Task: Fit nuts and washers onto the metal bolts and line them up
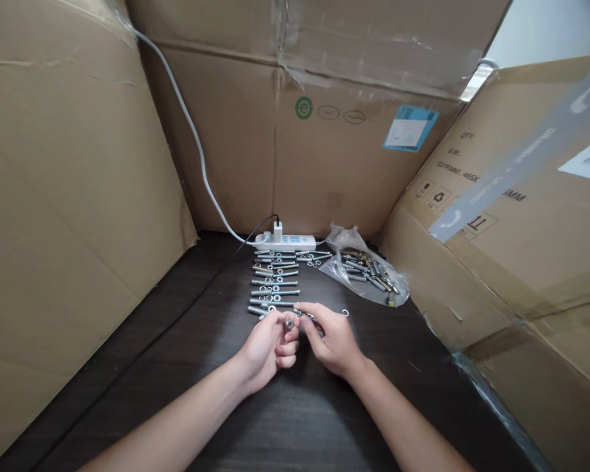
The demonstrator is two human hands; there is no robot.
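Observation:
My left hand (271, 344) is curled, its thumb and forefinger pinching a small metal nut (288, 322). My right hand (330, 336) is closed on a silver bolt (303, 314), whose end points at the nut. Both hands hover just above the dark table (177, 354). Right beyond the fingers lies a row of several silver bolts with washers (274, 283), laid side by side. A single washer (345, 313) rests by my right hand.
A clear plastic bag of more bolts (366, 270) lies at the back right. A white power strip (286, 241) with a plug and white cable (196, 141) sits at the back. Large cardboard boxes (69, 216) wall in the table on the left, back and right.

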